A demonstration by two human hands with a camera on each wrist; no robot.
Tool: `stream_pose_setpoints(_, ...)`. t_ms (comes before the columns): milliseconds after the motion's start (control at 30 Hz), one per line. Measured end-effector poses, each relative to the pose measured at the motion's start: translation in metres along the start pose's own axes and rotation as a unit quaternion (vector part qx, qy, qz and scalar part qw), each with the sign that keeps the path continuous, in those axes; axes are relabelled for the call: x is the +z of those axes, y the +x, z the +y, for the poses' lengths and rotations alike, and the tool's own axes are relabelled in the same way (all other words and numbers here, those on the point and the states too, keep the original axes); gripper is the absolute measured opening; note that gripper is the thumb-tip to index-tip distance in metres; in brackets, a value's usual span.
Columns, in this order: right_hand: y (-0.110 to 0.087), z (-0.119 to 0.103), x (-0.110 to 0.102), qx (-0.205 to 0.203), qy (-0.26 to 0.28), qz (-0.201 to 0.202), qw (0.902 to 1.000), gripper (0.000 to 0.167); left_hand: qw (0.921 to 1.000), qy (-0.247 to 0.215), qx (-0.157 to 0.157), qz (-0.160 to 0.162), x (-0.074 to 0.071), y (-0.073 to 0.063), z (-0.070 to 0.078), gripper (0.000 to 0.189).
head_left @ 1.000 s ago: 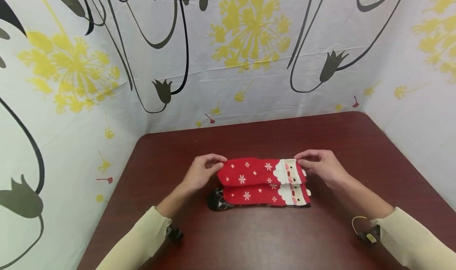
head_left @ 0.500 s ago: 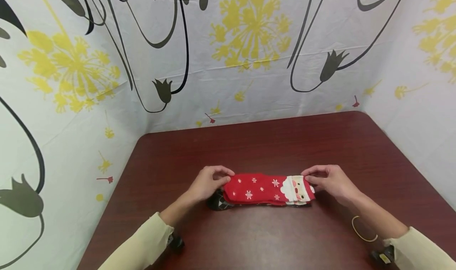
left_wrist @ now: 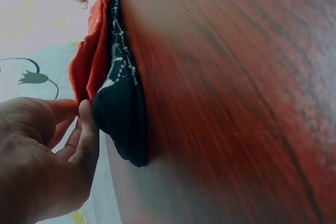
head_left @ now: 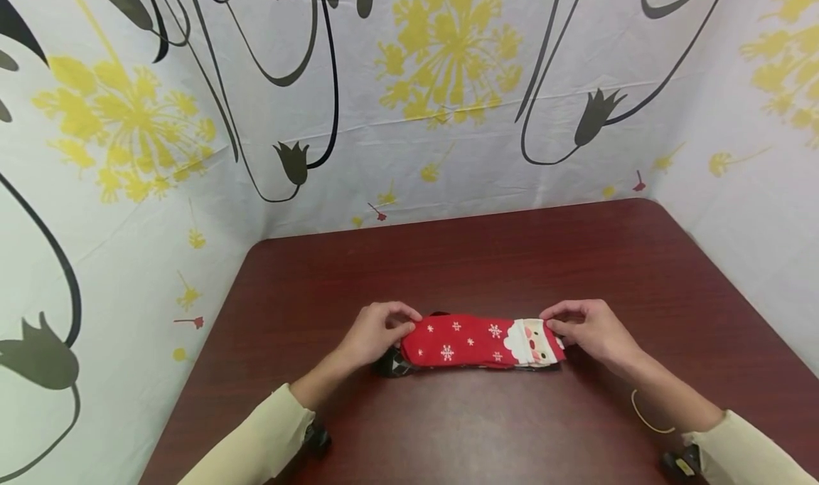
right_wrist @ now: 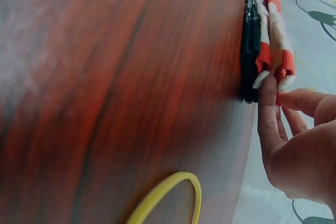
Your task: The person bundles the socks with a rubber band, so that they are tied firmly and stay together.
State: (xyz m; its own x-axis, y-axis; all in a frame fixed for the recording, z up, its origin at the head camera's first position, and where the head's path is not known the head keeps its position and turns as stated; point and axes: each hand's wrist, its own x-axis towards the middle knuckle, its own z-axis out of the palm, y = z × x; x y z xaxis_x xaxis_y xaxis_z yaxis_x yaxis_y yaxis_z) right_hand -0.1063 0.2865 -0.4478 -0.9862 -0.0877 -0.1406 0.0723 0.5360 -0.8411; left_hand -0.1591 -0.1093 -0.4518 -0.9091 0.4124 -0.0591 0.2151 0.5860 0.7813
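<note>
A red sock (head_left: 470, 340) with white snowflakes and a Santa face at its cuff lies on top of another red sock. Beneath them is a dark sock (left_wrist: 121, 114) with a black toe and a pale diamond pattern, mostly covered in the head view. My left hand (head_left: 374, 334) pinches the far corner of the upper red sock's toe end between thumb and fingers. At the Santa cuff, my right hand (head_left: 591, 332) pinches the other far corner. Both wrist views show the red layers stacked over the dark one, with a slight gap between the red layers.
Everything rests on a dark red-brown wooden table (head_left: 486, 414) with rounded far corners. White patterned cloth (head_left: 448, 179) hangs close behind it and along both sides. A thin yellow loop (right_wrist: 173, 192) hangs at my right wrist, and a black device (head_left: 316, 439) sits at my left.
Both hands have moved the upper red sock toward me and slightly right. It now covers nearly all of the lower red sock, which showed in front of it earlier.
</note>
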Motion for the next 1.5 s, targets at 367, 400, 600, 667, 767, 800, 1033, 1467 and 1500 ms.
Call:
stream_pose_setpoints(367,0.001,0.004,0.004,0.0,-0.024,0.019,0.9995,0.021,0.998,0.055,0.022,0.022,0.003,0.0,-0.002,0.02)
stream_pose_setpoints(400,0.001,0.004,0.005,-0.001,-0.024,0.019,0.9995,0.022,0.9978,0.057,0.024,0.023,0.003,0.0,-0.002,0.02)
stream_pose_setpoints(600,0.002,0.006,0.004,-0.013,-0.035,0.007,0.9993,0.03,0.9967,0.067,0.033,0.031,0.003,0.0,-0.002,0.019)
stream_pose_setpoints(667,0.002,0.007,0.003,-0.02,-0.051,0.003,0.9985,0.033,0.9962,0.071,0.04,0.033,0.003,0.0,-0.003,0.018)
stream_pose_setpoints(767,0.003,0.007,0.004,-0.029,-0.074,0.002,0.9968,0.034,0.9957,0.073,0.047,0.034,0.003,0.002,-0.004,0.018)
stream_pose_setpoints(800,0.003,0.007,0.004,-0.036,-0.082,0.002,0.996,0.034,0.9957,0.073,0.047,0.033,0.003,0.002,-0.005,0.018)
stream_pose_setpoints(1033,0.005,0.005,0.005,-0.046,-0.098,0.002,0.9941,0.029,0.9961,0.073,0.047,0.02,0.004,0.006,-0.01,0.017)
stream_pose_setpoints(1467,0.008,0.0,0.005,-0.057,-0.109,-0.032,0.9919,0.036,0.9974,0.067,0.024,-0.004,0.007,0.006,-0.011,0.025)
stream_pose_setpoints(1500,0.009,0.0,0.006,-0.06,-0.111,-0.033,0.9915,0.036,0.9972,0.069,0.026,-0.006,0.006,0.006,-0.01,0.026)
